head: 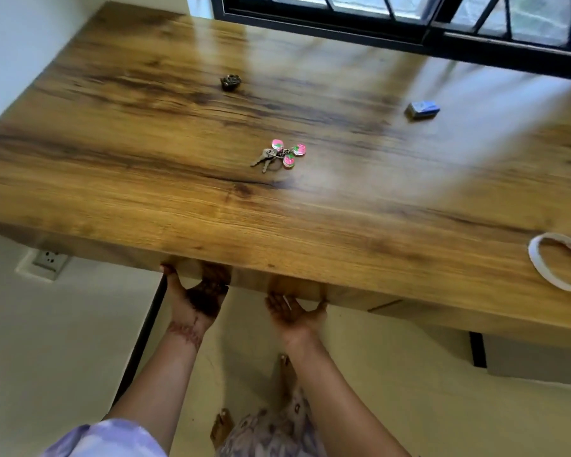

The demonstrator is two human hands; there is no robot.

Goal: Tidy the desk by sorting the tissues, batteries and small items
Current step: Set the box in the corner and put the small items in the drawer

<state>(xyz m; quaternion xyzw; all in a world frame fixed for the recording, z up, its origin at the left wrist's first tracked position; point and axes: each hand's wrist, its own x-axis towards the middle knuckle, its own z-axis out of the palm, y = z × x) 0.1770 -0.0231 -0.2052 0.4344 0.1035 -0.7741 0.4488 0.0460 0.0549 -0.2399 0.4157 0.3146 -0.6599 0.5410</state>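
Hands: left (200,291) & right (294,308) open, palms under table (178,199) edge, holding nothing; next prob. grab keys (279,156).

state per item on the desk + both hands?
keys: flat mid-desk, untouched
tape roll: flat near the front right edge
blue box: closed, far right
dark round object: far side, too blurred to identify
left hand: palm up under the desk's front edge, empty
right hand: same, empty
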